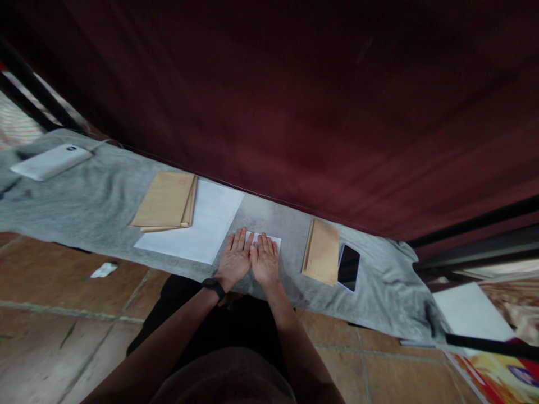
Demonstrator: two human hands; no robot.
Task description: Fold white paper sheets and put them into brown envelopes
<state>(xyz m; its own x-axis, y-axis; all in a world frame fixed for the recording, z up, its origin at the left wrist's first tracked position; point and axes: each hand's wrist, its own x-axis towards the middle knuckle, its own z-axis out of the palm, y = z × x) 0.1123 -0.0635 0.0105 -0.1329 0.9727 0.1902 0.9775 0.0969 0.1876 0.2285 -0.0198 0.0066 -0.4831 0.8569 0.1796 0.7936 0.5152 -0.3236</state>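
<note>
Both hands lie flat, side by side, on a small piece of white paper [277, 242] near the front of the grey cloth. My left hand [236, 256], with a dark watch on its wrist, has its fingers stretched out. My right hand [265, 261] presses down beside it, fingers extended, the two hands touching. Most of the small paper is hidden under them. To the left lie larger white sheets [213, 219], partly covered by a stack of brown envelopes [166, 196]. On the right is another stack of brown envelopes [323, 251].
A dark phone [349, 268] lies right of the envelopes. At the far left sits a white power-bank-like device [53, 161] with a cable. The grey cloth [101, 196] covers a narrow surface against a dark red panel [286, 112]. Crumpled white paper [104, 270] is on the tiled floor.
</note>
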